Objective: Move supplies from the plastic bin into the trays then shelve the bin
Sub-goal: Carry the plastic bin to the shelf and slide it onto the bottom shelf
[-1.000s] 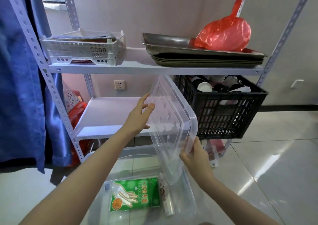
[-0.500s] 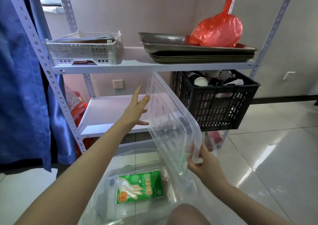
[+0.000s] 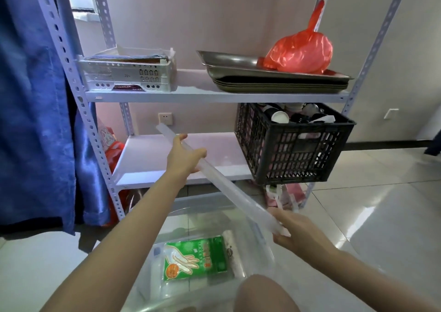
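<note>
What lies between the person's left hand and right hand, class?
The clear lid spans the gap, seen nearly edge-on in the head view. The left hand grips its far part and the right hand grips its near end.

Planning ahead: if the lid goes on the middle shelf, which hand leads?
Probably left: the left hand grips the lid over the shelf; the right hand holds its near end above the bin.

plastic bin (image 3: 262, 242): near end cut off | black crate (image 3: 293, 149): contents unclear
</note>
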Action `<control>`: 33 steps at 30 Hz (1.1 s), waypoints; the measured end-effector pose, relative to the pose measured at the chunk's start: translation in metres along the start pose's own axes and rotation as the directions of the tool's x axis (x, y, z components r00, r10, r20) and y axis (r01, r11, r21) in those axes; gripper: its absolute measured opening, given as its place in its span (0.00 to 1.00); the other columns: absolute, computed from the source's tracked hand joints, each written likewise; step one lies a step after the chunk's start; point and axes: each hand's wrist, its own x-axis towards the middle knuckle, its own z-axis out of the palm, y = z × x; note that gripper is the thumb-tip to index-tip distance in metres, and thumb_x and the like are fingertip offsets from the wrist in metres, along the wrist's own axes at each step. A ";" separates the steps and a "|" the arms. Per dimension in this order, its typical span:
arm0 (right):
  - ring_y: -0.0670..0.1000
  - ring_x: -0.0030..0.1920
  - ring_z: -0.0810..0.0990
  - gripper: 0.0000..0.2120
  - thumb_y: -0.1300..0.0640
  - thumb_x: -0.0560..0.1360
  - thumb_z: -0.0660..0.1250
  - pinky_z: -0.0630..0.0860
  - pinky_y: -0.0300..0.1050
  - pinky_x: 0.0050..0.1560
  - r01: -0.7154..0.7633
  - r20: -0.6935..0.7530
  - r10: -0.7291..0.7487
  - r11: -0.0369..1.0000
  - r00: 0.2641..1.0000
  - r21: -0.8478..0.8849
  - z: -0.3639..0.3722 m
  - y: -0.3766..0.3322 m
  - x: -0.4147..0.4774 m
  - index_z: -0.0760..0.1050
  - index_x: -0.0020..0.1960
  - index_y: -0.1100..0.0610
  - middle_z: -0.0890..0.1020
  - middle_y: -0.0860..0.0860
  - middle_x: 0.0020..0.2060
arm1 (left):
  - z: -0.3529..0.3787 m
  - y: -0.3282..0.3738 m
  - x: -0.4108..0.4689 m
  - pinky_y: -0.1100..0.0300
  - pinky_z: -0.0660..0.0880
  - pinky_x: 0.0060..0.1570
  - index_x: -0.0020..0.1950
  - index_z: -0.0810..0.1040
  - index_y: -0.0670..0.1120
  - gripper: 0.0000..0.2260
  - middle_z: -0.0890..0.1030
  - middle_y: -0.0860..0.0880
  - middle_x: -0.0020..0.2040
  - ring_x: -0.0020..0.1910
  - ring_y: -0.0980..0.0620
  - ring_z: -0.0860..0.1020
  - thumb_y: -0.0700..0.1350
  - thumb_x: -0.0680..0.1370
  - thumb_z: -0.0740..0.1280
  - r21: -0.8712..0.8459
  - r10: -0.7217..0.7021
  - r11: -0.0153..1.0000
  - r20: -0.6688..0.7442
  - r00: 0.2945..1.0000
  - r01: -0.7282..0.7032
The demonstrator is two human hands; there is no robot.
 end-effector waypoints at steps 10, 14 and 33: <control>0.52 0.62 0.77 0.26 0.66 0.66 0.74 0.71 0.43 0.64 0.219 0.080 -0.213 0.973 0.974 -0.073 0.050 0.037 0.030 0.74 0.61 0.50 0.73 0.50 0.67 | -0.148 -0.138 -0.024 0.61 0.74 0.21 0.70 0.63 0.54 0.32 0.76 0.39 0.43 0.23 0.50 0.76 0.33 0.71 0.70 -0.428 -0.368 0.874 -0.271 0.890 0.231; 0.49 0.65 0.71 0.27 0.61 0.67 0.76 0.53 0.40 0.70 -0.100 -0.072 0.102 0.994 0.992 0.043 0.085 0.042 0.033 0.74 0.64 0.50 0.72 0.52 0.67 | -0.157 -0.167 -0.055 0.58 0.80 0.29 0.76 0.54 0.58 0.42 0.77 0.43 0.48 0.35 0.46 0.75 0.30 0.71 0.70 -0.494 -0.413 0.831 -0.243 0.878 0.254; 0.61 0.50 0.75 0.26 0.66 0.76 0.64 0.74 0.56 0.55 -0.720 0.509 0.600 0.168 0.616 0.673 0.136 0.085 0.069 0.63 0.72 0.61 0.74 0.67 0.60 | -0.171 -0.255 -0.098 0.52 0.79 0.37 0.57 0.70 0.49 0.22 0.78 0.36 0.51 0.41 0.41 0.78 0.54 0.69 0.74 -0.015 -0.405 0.875 -0.571 0.715 0.483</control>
